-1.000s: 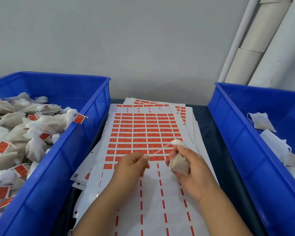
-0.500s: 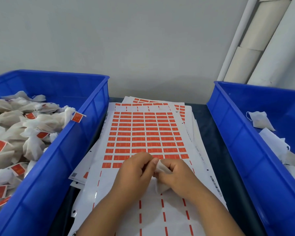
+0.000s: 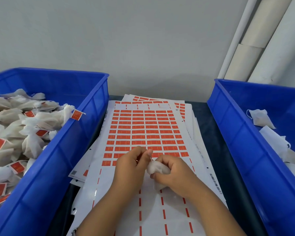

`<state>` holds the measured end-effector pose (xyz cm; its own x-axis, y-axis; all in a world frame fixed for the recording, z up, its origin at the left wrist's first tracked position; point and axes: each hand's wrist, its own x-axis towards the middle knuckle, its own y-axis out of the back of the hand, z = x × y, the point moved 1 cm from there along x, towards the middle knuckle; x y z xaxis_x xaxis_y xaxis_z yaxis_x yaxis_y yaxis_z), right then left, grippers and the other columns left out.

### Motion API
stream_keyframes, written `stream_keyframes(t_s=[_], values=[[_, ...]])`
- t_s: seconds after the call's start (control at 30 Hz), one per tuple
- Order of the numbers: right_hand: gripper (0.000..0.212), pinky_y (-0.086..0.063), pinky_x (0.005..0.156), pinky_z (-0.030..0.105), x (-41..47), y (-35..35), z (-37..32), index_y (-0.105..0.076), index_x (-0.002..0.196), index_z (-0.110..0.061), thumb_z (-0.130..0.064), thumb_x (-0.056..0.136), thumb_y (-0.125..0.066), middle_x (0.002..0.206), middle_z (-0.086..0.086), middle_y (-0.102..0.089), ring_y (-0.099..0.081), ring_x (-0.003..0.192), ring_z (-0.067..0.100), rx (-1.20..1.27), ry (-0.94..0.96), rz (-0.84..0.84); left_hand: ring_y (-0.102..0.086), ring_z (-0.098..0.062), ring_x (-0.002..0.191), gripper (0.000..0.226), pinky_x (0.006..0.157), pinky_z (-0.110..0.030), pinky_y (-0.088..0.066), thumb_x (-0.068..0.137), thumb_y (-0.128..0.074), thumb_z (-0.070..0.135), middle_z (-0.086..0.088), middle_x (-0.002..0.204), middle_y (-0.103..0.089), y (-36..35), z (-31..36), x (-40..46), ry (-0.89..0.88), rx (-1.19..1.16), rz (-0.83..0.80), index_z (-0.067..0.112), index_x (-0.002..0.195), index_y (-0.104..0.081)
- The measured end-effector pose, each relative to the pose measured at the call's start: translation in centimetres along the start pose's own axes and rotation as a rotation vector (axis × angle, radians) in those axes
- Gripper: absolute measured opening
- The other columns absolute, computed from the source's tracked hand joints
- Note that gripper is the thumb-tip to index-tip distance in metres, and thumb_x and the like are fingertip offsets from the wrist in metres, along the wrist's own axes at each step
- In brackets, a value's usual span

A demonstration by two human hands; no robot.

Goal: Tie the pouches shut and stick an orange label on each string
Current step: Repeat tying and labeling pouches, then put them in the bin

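Both of your hands meet over the near half of the label sheet (image 3: 144, 133). Your right hand (image 3: 173, 174) has its fingers curled round a small white pouch (image 3: 157, 168), gripping it at the middle of the sheet. Your left hand (image 3: 132, 165) sits just beside it, thumb and forefinger pinched on the thin string (image 3: 150, 158) that runs up from the pouch's gathered top.

Rows of orange labels fill the far half of that sheet, while the near half is peeled down to thin orange strips. More sheets (image 3: 186, 106) lie fanned beneath it on the dark table (image 3: 216, 150).

Along the table's left edge a blue bin (image 3: 71, 147) holds a heap of tied pouches (image 3: 32, 123) with orange tags. Along the right edge a second blue bin (image 3: 245, 150) holds loose untied pouches (image 3: 260, 116).
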<state>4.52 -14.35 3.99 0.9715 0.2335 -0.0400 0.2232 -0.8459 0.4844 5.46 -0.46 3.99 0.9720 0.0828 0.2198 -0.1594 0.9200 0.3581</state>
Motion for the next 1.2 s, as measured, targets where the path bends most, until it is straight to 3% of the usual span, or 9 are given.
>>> stream_keyframes(t_s=[0.13, 0.3, 0.57, 0.7, 0.77, 0.9, 1.03, 1.2], values=[[0.015, -0.042, 0.056, 0.002, 0.1, -0.3, -0.1, -0.051, 0.082, -0.036, -0.036, 0.087, -0.065, 0.081, -0.026, -0.057, -0.057, 0.081, -0.004, -0.034, 0.031, 0.081, -0.06, 0.002, 0.063, 0.02, 0.046, -0.003, -0.04, 0.085, -0.055, 0.038, 0.013, 0.059, -0.062, -0.1, -0.1, 0.2, 0.136, -0.088, 0.032, 0.028, 0.069, -0.061], [0.018, -0.042, 0.06, 0.0, 0.0, -0.7, 0.1, -0.05, 0.085, -0.039, -0.03, 0.088, -0.065, 0.082, -0.033, -0.055, -0.052, 0.087, -0.015, 0.001, 0.094, 0.167, -0.065, -0.004, 0.063, 0.019, 0.053, -0.012, -0.047, 0.083, -0.057, 0.039, 0.014, 0.066, -0.067, -0.3, -0.1, 0.2, 0.317, -0.258, 0.0, 0.027, 0.073, -0.067], [0.019, -0.04, 0.06, -0.003, -0.1, -0.9, -0.1, -0.05, 0.084, -0.035, -0.027, 0.086, -0.068, 0.083, -0.041, -0.052, -0.05, 0.088, -0.018, 0.068, 0.144, 0.258, -0.054, -0.01, 0.052, 0.023, 0.051, -0.019, -0.045, 0.085, -0.06, 0.036, 0.004, 0.057, -0.063, -0.1, 0.2, 0.1, 0.433, -0.282, -0.132, 0.022, 0.071, -0.07], [0.014, -0.042, 0.063, -0.002, -0.1, -0.7, -0.5, -0.056, 0.089, -0.039, -0.04, 0.081, -0.067, 0.092, -0.04, -0.056, -0.052, 0.093, -0.019, 0.165, 0.13, 0.307, -0.054, -0.012, 0.057, 0.02, 0.053, -0.021, -0.045, 0.087, -0.062, 0.029, 0.005, 0.056, -0.062, -0.1, 0.0, 0.3, 0.475, -0.254, -0.102, 0.024, 0.068, -0.069], [0.014, -0.042, 0.065, -0.002, -0.1, -0.6, -0.7, -0.06, 0.09, -0.041, -0.046, 0.078, -0.064, 0.094, -0.038, -0.06, -0.054, 0.094, -0.018, 0.184, 0.133, 0.302, -0.054, -0.011, 0.055, 0.02, 0.051, -0.02, -0.045, 0.087, -0.062, 0.025, 0.007, 0.054, -0.061, -0.1, -0.1, 0.4, 0.486, -0.253, -0.108, 0.023, 0.068, -0.069], [0.008, -0.043, 0.067, -0.001, 0.0, -0.5, -0.2, -0.063, 0.088, -0.04, -0.033, 0.086, -0.066, 0.086, -0.023, -0.066, -0.056, 0.092, -0.014, 0.176, 0.113, 0.326, -0.053, -0.006, 0.049, 0.018, 0.049, -0.016, -0.044, 0.087, -0.063, 0.024, 0.01, 0.051, -0.06, -0.2, -0.1, 0.3, 0.459, -0.225, -0.139, 0.022, 0.069, -0.068], [0.007, -0.044, 0.064, -0.001, 0.2, -0.6, 0.1, -0.062, 0.088, -0.038, -0.034, 0.086, -0.066, 0.089, -0.025, -0.064, -0.056, 0.091, -0.015, 0.194, 0.056, 0.326, -0.053, -0.006, 0.052, 0.017, 0.051, -0.018, -0.044, 0.088, -0.062, 0.025, 0.009, 0.056, -0.06, -0.4, 0.0, 0.2, 0.431, -0.19, -0.127, 0.023, 0.071, -0.065], [0.007, -0.042, 0.053, 0.001, 0.6, -0.7, 0.5, -0.064, 0.08, -0.034, -0.032, 0.084, -0.069, 0.077, -0.029, -0.063, -0.06, 0.082, -0.011, 0.295, -0.061, 0.355, -0.056, -0.012, 0.065, 0.012, 0.052, -0.015, -0.043, 0.087, -0.062, 0.03, 0.005, 0.069, -0.062, -0.5, 0.4, 0.1, 0.37, -0.184, -0.063, 0.025, 0.075, -0.064]])
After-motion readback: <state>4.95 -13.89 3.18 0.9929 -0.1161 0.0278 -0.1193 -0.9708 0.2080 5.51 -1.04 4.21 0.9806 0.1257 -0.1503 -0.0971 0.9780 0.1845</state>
